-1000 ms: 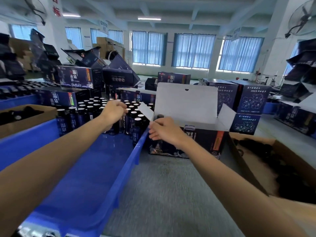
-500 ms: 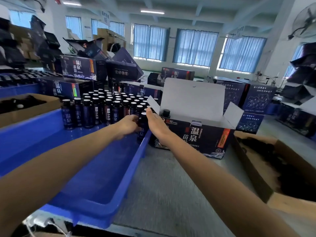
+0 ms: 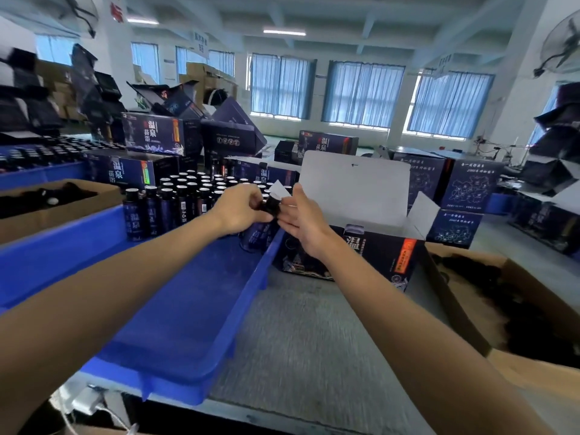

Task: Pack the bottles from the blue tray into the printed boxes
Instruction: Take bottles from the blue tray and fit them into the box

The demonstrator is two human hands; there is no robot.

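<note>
A blue tray [image 3: 175,324] lies at the left, with several dark bottles [image 3: 175,202] standing at its far end. My left hand [image 3: 241,208] grips a dark bottle [image 3: 270,205] by its upper part, lifted above the tray's right rim. My right hand [image 3: 303,221] meets the same bottle from the right, fingers around its cap end. Just right of the hands stands an open printed box [image 3: 376,259] with its white lid flap up. The bottle's lower body is partly hidden by my hands.
An open brown carton [image 3: 508,309] with dark filling sits at the right, another brown carton [image 3: 59,208] at the left. Stacked printed boxes [image 3: 157,139] crowd the far side. Grey table surface [image 3: 314,340] lies between tray and carton.
My left hand has lifted a bottle out of the tray and brought it rightward. My right hand has moved from the box's corner to meet the bottle.
</note>
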